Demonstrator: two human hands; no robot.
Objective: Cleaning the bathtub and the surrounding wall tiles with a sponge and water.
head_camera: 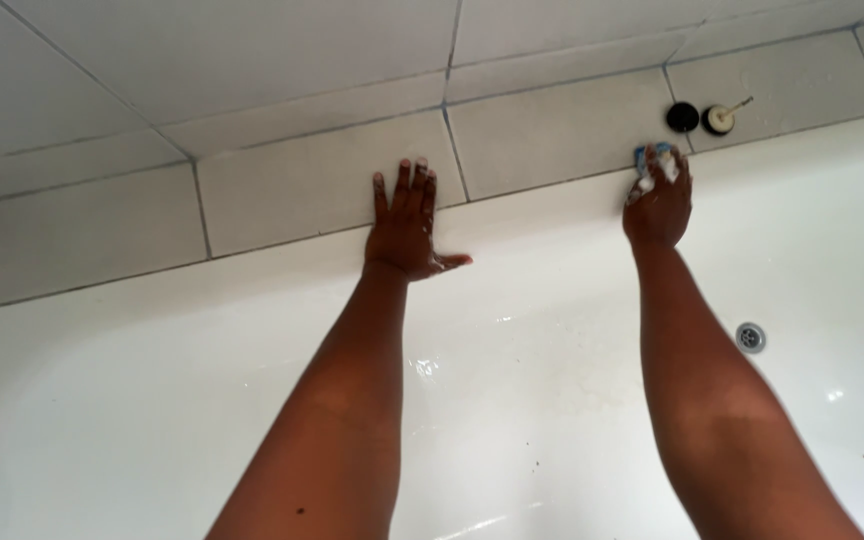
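Observation:
My left hand [404, 225] lies flat with fingers spread on the far rim of a white bathtub [252, 265], fingertips touching the pale wall tile [322, 180]. My right hand [659, 200] is closed on a soapy blue sponge [655, 160], pressing it against the tub's far rim where it meets the tiles. White foam covers the fingertips of both hands. Both forearms reach across the tub basin.
A black bath plug [682, 117] and a round white plug with a short chain [720, 118] rest on the tile ledge just beyond my right hand. A chrome overflow fitting [750, 337] is set in the tub's inner wall at the right. The basin surface is wet and glossy.

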